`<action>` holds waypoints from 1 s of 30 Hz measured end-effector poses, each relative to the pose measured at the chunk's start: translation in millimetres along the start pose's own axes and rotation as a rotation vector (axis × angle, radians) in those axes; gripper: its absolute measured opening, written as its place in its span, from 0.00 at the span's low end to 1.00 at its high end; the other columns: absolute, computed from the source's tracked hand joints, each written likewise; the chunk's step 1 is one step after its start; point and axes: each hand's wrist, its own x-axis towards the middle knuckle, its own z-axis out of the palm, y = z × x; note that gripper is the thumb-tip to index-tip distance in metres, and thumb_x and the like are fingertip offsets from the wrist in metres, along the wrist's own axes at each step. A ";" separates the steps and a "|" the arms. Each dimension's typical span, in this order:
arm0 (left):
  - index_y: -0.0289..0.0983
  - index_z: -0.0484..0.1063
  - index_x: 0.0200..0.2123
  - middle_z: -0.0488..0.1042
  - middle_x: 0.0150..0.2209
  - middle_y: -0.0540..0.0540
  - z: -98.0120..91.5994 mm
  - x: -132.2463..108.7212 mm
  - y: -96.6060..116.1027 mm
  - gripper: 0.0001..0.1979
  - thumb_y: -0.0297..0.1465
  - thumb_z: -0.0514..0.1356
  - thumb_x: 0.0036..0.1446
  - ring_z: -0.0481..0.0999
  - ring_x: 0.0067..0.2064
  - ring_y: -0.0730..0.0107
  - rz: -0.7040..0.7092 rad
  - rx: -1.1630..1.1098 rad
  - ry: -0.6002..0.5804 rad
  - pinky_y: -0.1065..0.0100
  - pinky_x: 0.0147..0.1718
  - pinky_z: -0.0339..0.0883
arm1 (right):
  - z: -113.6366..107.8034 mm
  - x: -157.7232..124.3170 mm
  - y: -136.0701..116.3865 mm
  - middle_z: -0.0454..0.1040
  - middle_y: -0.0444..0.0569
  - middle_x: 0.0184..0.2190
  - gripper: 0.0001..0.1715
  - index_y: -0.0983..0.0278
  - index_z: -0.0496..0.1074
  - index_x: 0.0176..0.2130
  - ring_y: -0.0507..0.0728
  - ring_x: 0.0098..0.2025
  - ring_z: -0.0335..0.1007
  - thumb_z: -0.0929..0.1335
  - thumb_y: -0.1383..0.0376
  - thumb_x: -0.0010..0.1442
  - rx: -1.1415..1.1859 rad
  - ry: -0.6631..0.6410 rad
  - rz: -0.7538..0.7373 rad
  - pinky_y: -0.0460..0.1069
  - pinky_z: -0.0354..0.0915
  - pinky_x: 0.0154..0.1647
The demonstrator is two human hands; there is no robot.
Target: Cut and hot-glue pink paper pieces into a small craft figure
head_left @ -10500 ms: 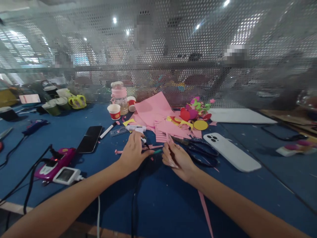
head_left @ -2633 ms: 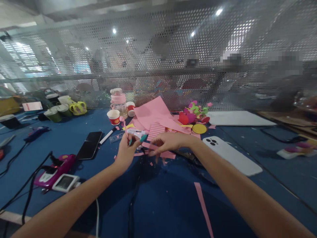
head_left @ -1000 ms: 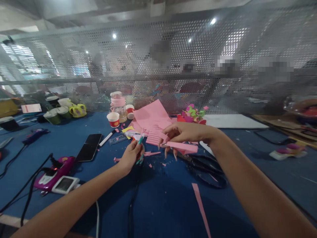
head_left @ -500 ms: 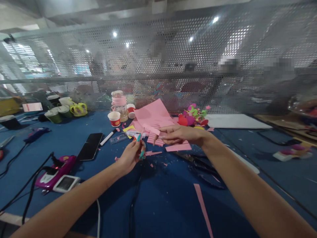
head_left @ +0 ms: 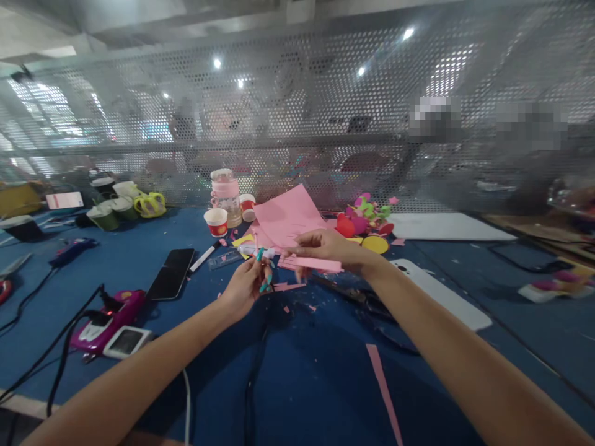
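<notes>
My left hand [head_left: 246,290] is closed, with teal showing at its fingertips. A thin pink paper piece [head_left: 256,240] sticks up from its pinch. Just behind those fingers lies a white glue gun [head_left: 253,250], partly covered. My right hand [head_left: 325,245] hovers over the pink papers, its fingers closed on a pink paper strip [head_left: 320,264]; the fingertips are blurred. Large pink sheets [head_left: 290,214] lie beyond both hands. Dark-handled scissors [head_left: 360,297] rest under my right wrist, partly hidden. Another long pink strip [head_left: 385,393] lies nearer to me.
Left of my hands are a black phone [head_left: 170,274], a marker [head_left: 203,257] and a purple power strip [head_left: 105,322] with cables. Paper cups [head_left: 216,222] and a jug [head_left: 225,198] stand behind. Colourful paper cutouts [head_left: 362,217] and a white phone [head_left: 446,294] are at right.
My right hand has moved slightly left, and the strip at it now lies crosswise under the palm instead of beyond the fingertips. The pink piece in my left hand has tilted more upright.
</notes>
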 end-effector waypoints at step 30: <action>0.35 0.67 0.35 0.56 0.15 0.58 -6.9 1.6 -1.1 0.11 0.37 0.56 0.53 0.48 0.11 0.87 0.072 0.006 -0.151 0.80 0.09 0.42 | -3.3 5.0 24.8 0.63 0.40 0.18 0.25 0.67 0.67 0.26 0.45 0.18 0.52 0.63 0.46 0.51 0.024 -0.061 -0.053 0.43 0.49 0.18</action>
